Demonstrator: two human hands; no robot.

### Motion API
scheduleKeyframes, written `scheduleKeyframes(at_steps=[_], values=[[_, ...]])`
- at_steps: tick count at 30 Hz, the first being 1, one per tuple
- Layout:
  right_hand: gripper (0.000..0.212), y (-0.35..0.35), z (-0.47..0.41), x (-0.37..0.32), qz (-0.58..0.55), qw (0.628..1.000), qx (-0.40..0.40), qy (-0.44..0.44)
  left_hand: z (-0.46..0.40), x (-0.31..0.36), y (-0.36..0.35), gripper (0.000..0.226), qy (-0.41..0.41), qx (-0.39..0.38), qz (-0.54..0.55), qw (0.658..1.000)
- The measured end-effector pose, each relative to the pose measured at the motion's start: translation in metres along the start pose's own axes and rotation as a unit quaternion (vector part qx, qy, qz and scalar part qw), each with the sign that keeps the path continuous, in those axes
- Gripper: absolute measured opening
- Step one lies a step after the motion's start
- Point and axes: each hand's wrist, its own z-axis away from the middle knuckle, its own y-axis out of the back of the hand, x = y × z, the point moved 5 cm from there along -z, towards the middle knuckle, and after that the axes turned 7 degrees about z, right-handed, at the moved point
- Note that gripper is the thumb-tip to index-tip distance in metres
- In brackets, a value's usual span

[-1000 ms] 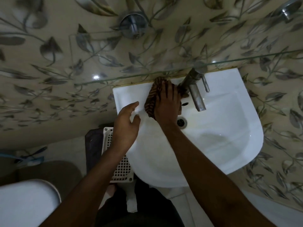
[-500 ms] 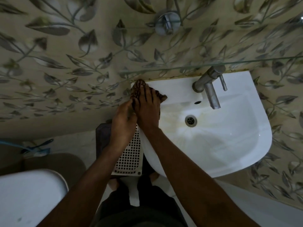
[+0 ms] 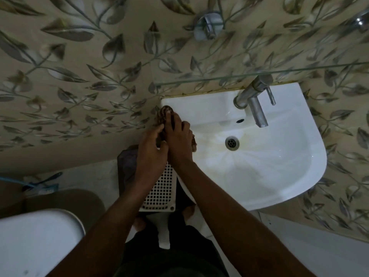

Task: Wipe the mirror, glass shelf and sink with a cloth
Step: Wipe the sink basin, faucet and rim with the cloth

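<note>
Right hand (image 3: pixel 178 140) is laid flat, fingers stretched out, pressing the cloth (image 3: pixel 164 114) onto the left rim of the sink (image 3: pixel 279 156). Left hand (image 3: pixel 150 150) is held just beside it, touching it, fingers curled loosely at the cloth's near edge; whether cloth is actually pinched by it cannot be told. Only bits of the brown patterned cloth are seen: a bunched tip past the right fingertips at the sink's back-left corner, and a scrap poking out on the basin side of the right hand.

Tap (image 3: pixel 255 100) is mounted at the back of the sink, right of the hands; drain (image 3: pixel 232 142) is set in the middle of the basin. Yellowish staining is seen around the drain and up the basin's back slope, so the bowl is judged not yet fully wiped. Glass shelf (image 3: pixel 259 73) is fixed above the sink's back edge, nothing on it; whether it is already clean cannot be judged. Mirror is not in view, its state unknown.

A white perforated basket (image 3: pixel 159 190) is seen below the sink's left edge, under the forearms.

Step judged in hand: sink rim being wiped, left side. Basin interior, tap surround and right rim are judged left to do.
</note>
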Motion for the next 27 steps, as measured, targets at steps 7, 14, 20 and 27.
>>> scheduleKeyframes(at_steps=[7,14,20,27], values=[[0.062,0.007,0.012,0.012,-0.024,0.999,0.033,0.015,-0.007,0.016,-0.004,0.048,-0.035,-0.023,0.014,0.999],[0.055,0.022,-0.058,0.044,0.034,0.998,0.028,0.041,-0.017,0.033,-0.028,0.043,-0.094,-0.047,-0.025,0.994],[0.053,0.036,-0.057,0.098,0.140,0.988,0.070,0.014,-0.019,0.039,-0.052,0.035,-0.117,-0.053,0.000,0.992],[0.029,0.091,-0.075,0.137,0.298,0.941,0.152,0.053,-0.023,0.036,-0.085,0.038,-0.109,-0.071,0.025,0.991]])
